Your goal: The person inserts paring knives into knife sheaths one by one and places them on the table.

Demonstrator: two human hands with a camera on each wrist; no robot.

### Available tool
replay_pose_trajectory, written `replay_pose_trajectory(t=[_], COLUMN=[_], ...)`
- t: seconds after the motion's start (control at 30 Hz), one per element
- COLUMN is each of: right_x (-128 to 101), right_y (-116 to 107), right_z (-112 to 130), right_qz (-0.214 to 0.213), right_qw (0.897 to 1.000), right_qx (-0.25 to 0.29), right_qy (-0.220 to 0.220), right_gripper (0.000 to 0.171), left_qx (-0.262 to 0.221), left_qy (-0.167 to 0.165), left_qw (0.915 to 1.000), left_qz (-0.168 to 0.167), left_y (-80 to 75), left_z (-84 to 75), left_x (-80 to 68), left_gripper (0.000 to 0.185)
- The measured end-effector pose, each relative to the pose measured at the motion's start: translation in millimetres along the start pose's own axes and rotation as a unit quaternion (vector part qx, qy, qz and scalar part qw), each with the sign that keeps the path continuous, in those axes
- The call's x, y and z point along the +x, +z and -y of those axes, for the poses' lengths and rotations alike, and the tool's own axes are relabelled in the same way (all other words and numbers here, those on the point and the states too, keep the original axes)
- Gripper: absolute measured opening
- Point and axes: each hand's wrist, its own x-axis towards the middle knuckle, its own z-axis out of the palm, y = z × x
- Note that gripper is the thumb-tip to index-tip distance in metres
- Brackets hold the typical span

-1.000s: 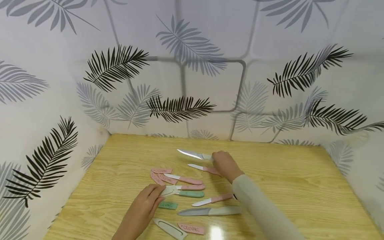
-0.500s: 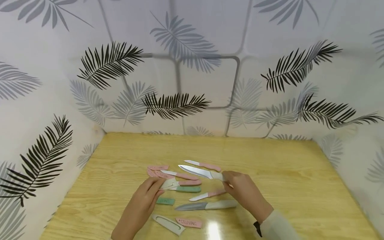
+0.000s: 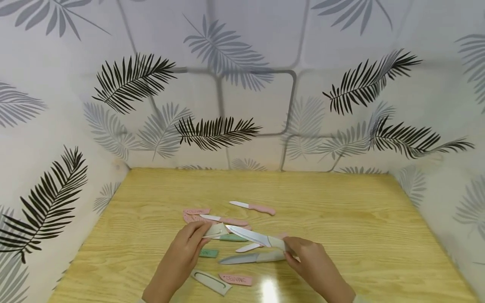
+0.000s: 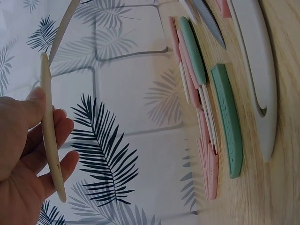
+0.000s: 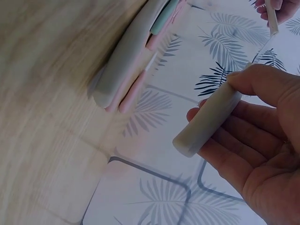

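My left hand (image 3: 200,234) pinches a cream blade sheath (image 3: 214,230) just above the table; the left wrist view shows the sheath (image 4: 48,136) edge-on between thumb and fingers (image 4: 63,129). My right hand (image 3: 291,251) grips the cream handle (image 5: 206,119) of a steel-bladed knife (image 3: 248,236). The blade points left, and its tip lies close to the sheath's open end. Both are held over a scatter of knives and sheaths.
On the wooden table (image 3: 341,219) lie a grey knife (image 3: 251,257), two pink knives (image 3: 253,207) (image 3: 223,219), a green-handled knife (image 3: 232,238), a green sheath (image 3: 208,253), a white sheath (image 3: 211,282) and pink sheaths (image 3: 235,279). Leaf-patterned walls enclose the table.
My right hand has carried the steel knife from the back of the table toward me and left, bringing its tip up to the sheath. The left hand has stayed put.
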Motion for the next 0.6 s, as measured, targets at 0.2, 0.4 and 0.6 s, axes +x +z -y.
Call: replay_pose_trajectory(t=[0.2, 0.4, 0.6], right_x=[-7.4, -10.7, -13.2], right_y=[-1.0, -0.4, -1.1], right_z=[4.4, 5.5, 5.5], right_qz=[-0.004, 0.0, 0.005], right_qw=[1.0, 1.0, 1.0], right_qx=[0.001, 0.006, -0.001], right_qy=[0.012, 0.013, 0.006], right_gripper=[0.027, 0.028, 0.029], left_qx=[0.0, -0.001, -0.006], left_qy=[0.004, 0.012, 0.01], left_qw=[1.0, 0.9999, 0.9999], left_qz=[0.001, -0.003, 0.004], left_y=[-0.3, -0.5, 0.1], left_z=[-1.6, -4.4, -5.0], left_x=[-0.9, 1.0, -0.9], left_gripper=[0.042, 0.04, 0.041])
